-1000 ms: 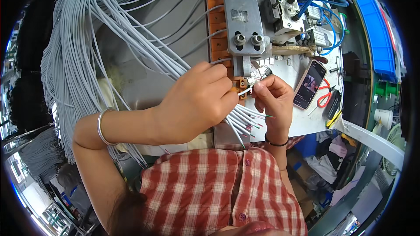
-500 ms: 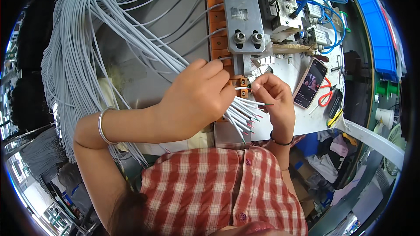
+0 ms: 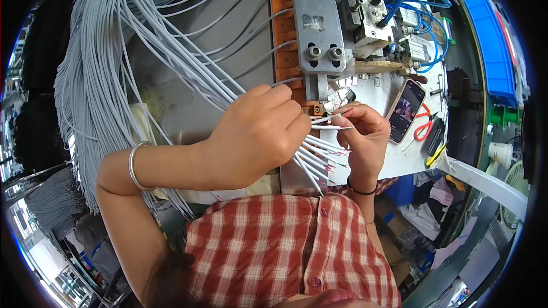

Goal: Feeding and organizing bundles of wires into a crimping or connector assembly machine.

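My left hand [image 3: 260,137] is closed around a bundle of grey cables [image 3: 222,82]. Their cut white ends [image 3: 319,151], tipped with thin red and green wires, fan out past my fingers to the right. With thumb and forefinger, my right hand [image 3: 367,140] pinches the fine wire end of one cable, just right of the lowest orange block [image 3: 311,109]. That cable's other part runs back into the bundle at my left hand. Above, a row of orange blocks [image 3: 285,60] carries single grey cables, beside a bolted metal plate [image 3: 315,23].
A large mass of grey cables [image 3: 100,91] hangs at the left. To the right lie a phone [image 3: 405,111], red-handled pliers [image 3: 423,130] and a dark cutter [image 3: 436,134]. Blue air tubes [image 3: 399,0] loop over metal cylinders behind. A blue bin [image 3: 492,48] stands far right.
My right hand has shifted slightly right and down, with the pinched wire end now slanting up beside the orange block. My left hand has moved a little to the right with the bundle.
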Motion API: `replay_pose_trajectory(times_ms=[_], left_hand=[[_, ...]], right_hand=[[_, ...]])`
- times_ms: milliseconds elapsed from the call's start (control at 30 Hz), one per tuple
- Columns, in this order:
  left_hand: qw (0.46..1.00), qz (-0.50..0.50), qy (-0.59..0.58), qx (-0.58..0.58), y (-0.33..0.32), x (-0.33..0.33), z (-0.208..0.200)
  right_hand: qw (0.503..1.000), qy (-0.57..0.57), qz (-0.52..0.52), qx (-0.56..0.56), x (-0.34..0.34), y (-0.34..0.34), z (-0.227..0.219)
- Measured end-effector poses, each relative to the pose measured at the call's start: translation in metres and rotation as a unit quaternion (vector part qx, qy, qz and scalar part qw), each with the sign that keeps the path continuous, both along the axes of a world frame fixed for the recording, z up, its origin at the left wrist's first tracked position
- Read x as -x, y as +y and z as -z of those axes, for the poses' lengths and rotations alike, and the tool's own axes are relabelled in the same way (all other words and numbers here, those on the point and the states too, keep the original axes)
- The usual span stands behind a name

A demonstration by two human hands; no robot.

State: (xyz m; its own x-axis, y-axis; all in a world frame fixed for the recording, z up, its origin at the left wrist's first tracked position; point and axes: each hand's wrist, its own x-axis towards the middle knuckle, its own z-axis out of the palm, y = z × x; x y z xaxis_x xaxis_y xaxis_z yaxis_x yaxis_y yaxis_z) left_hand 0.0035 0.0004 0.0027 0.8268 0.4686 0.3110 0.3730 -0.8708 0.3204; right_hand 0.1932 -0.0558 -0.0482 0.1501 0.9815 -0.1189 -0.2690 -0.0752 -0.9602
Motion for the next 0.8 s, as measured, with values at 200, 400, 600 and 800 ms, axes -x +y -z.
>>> replay_pose_trajectory(times_ms=[200,400,600,800], left_hand=[[1.0,-0.016,0.011,0.023,-0.003,0.001,-0.001],[0.999,-0.024,0.028,0.019,-0.001,0.001,-0.002],[0.999,-0.017,0.021,0.028,-0.003,-0.001,-0.004],[1.0,0.004,0.005,0.019,-0.005,-0.004,0.006]], right_hand=[[0.999,-0.017,-0.007,0.047,-0.003,-0.003,-0.004],[0.995,0.05,-0.079,0.026,-0.009,-0.001,0.002],[0.995,0.016,-0.083,0.049,-0.013,0.0,-0.007],[0.995,0.021,-0.087,0.046,-0.016,0.0,0.007]])
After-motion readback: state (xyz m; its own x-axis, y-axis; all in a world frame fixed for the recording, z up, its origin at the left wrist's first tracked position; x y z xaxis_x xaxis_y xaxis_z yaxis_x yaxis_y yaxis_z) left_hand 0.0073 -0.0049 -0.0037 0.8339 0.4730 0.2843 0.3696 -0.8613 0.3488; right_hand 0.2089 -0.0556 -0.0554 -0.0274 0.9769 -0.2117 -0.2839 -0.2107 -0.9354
